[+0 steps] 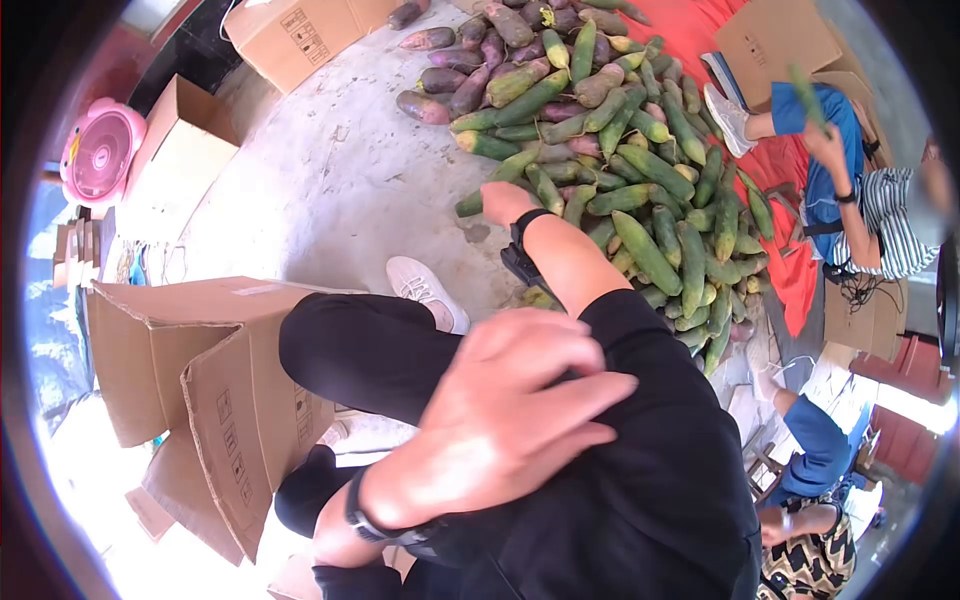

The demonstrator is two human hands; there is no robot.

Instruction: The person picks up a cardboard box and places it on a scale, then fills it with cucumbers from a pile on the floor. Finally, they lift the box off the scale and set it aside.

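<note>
My left hand point(510, 410) is in the foreground, back up, with fingers bent but apart and nothing visible between them. It hovers over my black sleeve point(670, 420). Farther out, my right hand point(507, 203) reaches the left edge of a vegetable pile, its fingers closed and partly hidden. The end of a green radish point(468, 206) sticks out beside the fist. Around it lie several more green radishes point(645, 250), long and thick with paler ends. Purplish radishes point(470, 90) make up the far left of the pile.
An open cardboard box point(240, 400) stands at my left by my knees. More boxes point(300, 40) are at the back. At right, a seated person point(885, 215) holds a green radish point(805, 95) near a red sheet point(795, 270). Another person point(815, 520) sits at lower right.
</note>
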